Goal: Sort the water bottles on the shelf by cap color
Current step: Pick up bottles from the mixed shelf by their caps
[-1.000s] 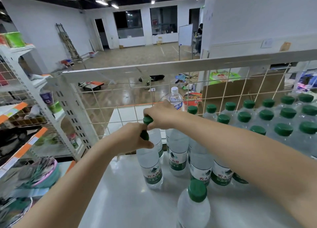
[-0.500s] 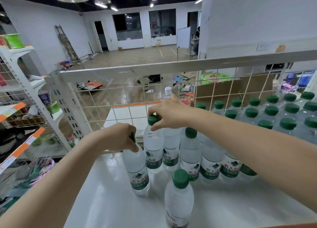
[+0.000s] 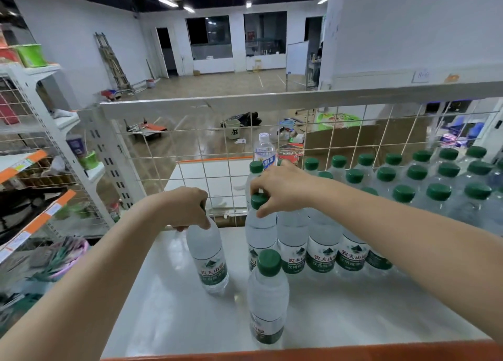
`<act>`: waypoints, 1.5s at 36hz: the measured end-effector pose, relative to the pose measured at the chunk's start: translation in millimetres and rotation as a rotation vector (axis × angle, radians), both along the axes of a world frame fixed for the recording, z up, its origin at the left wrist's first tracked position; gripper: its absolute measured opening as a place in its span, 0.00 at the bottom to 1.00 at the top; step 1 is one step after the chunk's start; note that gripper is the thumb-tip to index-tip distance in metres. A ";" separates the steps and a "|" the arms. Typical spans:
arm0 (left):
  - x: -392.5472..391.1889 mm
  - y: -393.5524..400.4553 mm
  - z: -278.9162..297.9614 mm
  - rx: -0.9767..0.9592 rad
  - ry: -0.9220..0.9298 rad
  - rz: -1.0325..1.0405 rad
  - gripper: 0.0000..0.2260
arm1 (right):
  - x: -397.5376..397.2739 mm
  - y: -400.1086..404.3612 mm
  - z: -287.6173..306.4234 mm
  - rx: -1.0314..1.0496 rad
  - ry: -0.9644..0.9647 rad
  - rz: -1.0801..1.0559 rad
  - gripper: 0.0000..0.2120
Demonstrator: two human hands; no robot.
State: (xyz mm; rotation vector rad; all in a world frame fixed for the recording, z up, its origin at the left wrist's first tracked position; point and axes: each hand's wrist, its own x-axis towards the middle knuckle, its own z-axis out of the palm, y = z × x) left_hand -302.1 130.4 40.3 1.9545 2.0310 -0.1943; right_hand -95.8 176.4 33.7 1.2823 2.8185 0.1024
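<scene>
The left hand (image 3: 187,205) grips the top of a bottle (image 3: 208,254) at 9 o'clock of the green-capped cluster (image 3: 402,186). The right hand (image 3: 283,186) pinches a neighbouring cap (image 3: 258,200). Bare shelf (image 3: 168,306) spreads toward 7 o'clock; a wire fence (image 3: 206,154) borders the back edge.

Bare forearms (no sleeves, no rings)

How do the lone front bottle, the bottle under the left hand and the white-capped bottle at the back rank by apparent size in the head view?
1. Front bottle: largest, though nearest the camera.
2. Bottle under the left hand, which grips its top.
3. White-capped bottle: smallest, but farthest and partly hidden.
True sizes unsure; the first two look like the same model.
</scene>
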 end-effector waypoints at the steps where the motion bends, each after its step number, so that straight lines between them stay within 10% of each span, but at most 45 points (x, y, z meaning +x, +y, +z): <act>1: 0.1 -0.8 0.2 -0.003 -0.002 0.004 0.12 | 0.0 -0.9 -0.4 0.012 0.004 -0.001 0.17; 22: 5.5 0.3 -5.7 0.036 0.024 0.020 0.12 | 9.3 -34.3 3.4 -0.115 0.435 0.011 0.16; 35: 17.6 -8.0 -8.2 0.081 0.034 0.082 0.11 | 12.5 -75.6 12.2 -0.507 0.107 0.053 0.23; 54: -5.3 -8.0 -3.7 0.162 -0.120 0.020 0.11 | -14.1 -52.3 24.6 -0.421 0.318 0.103 0.14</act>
